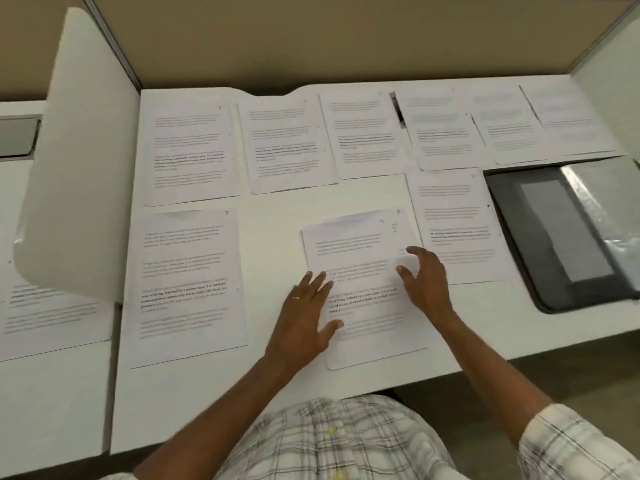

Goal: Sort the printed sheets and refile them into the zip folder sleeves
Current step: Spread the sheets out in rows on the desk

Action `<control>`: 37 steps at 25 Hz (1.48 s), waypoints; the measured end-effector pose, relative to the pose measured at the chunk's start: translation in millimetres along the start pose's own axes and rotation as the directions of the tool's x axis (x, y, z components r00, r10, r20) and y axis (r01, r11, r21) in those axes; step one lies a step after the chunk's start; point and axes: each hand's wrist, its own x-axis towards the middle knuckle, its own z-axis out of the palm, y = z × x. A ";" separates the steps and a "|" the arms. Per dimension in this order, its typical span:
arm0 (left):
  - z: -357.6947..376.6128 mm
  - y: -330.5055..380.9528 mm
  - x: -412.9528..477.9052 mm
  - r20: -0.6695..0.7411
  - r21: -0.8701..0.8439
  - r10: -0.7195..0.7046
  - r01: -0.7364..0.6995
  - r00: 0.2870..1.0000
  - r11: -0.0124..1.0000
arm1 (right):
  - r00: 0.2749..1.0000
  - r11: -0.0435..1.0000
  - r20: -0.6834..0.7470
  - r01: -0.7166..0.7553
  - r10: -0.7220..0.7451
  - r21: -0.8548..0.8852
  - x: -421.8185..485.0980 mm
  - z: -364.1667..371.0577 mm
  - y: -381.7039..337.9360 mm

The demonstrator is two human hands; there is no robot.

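Note:
Several printed sheets lie spread in two rows on the white desk (284, 216). In the front middle a sheet marked 9 (360, 251) lies on top of another sheet marked 8. My left hand (306, 315) rests flat with spread fingers on that sheet's left edge. My right hand (424, 278) hovers over its right side with fingers loosely bent, holding nothing. A sheet marked 7 (187, 282) lies to the left, another sheet (457, 226) to the right. The black zip folder (554, 237) lies open at the right, with a clear sleeve (602, 202) showing.
A white divider panel (79, 161) stands at the left of the desk, with one more sheet (52, 317) on the neighbouring desk beyond it. A tan partition wall (329, 39) runs along the back. The desk's front edge is close to my body.

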 end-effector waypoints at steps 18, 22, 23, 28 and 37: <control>41.4 41.1 27.9 0.089 0.019 -0.243 0.242 0.966 0.970 | 0.929 0.965 0.369 -0.086 -0.012 0.249 29.6 -19.3 21.2; 46.0 55.4 29.8 0.023 0.011 -0.239 0.239 0.971 0.971 | 0.919 0.957 0.395 -0.129 0.016 0.261 40.2 -23.5 27.6; 47.4 59.1 30.1 -0.042 0.010 -0.223 0.224 0.974 0.975 | 0.913 0.943 0.406 -0.159 0.028 0.294 42.5 -27.1 29.6; 57.3 86.2 29.0 -0.338 -0.165 -0.357 0.319 0.871 0.933 | 0.893 0.748 0.441 -0.355 0.094 0.560 75.6 -60.5 52.0; 90.0 78.0 36.0 -0.059 0.202 -0.190 0.198 0.980 0.959 | 0.947 0.782 0.263 -0.305 0.186 0.544 137.6 -114.4 115.1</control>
